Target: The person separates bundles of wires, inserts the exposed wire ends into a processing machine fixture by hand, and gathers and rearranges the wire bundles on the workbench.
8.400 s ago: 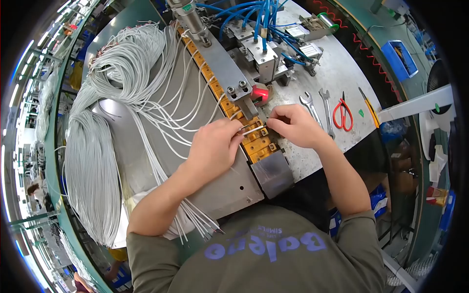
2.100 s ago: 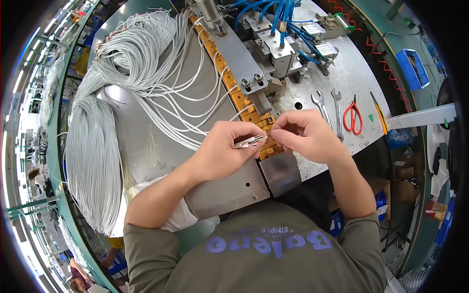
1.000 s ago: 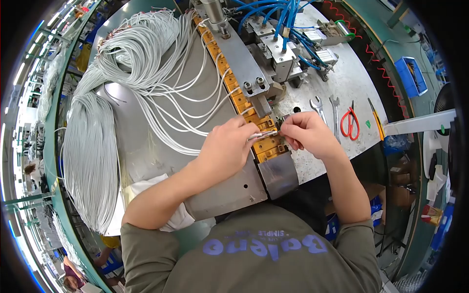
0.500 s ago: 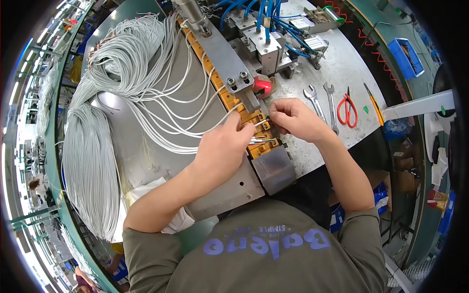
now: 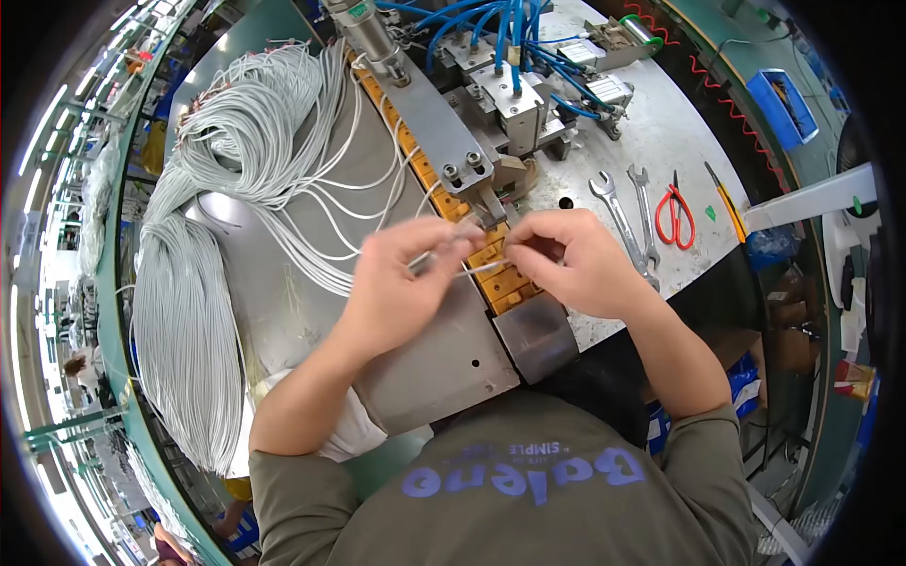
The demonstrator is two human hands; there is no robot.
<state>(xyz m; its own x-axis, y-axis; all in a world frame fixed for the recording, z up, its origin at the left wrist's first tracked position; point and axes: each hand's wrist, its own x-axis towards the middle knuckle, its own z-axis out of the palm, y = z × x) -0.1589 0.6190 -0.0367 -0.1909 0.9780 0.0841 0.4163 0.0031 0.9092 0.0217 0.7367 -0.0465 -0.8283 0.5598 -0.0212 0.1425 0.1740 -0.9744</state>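
My left hand [image 5: 401, 283], smeared by motion, is closed with thumb and forefinger close together around white cable. The bundle of white cables [image 5: 316, 266] runs in beneath it from the left. My right hand [image 5: 580, 266] pinches a short white cable length [image 5: 483, 268] at the edge of the yellow fixture strip [image 5: 511, 289]; its fingertips hide the end. That cable length lies across the slotted fixture, between the two hands. Just beyond my fingers, the metal press arm [image 5: 439, 132] reaches over the strip.
Coiled white cables [image 5: 250, 104] hang over the table's left side. Pneumatic blocks with blue hoses [image 5: 517, 47] stand at the back. Two wrenches [image 5: 613, 206], red-handled scissors [image 5: 674, 217] and a yellow-handled tool [image 5: 725, 200] lie at right. A steel block [image 5: 536, 338] ends the strip.
My left hand has shifted left, and the wire ends that lay in the near fixture slots no longer show there. The red part beside the press tip is out of sight. The view has shifted slightly.
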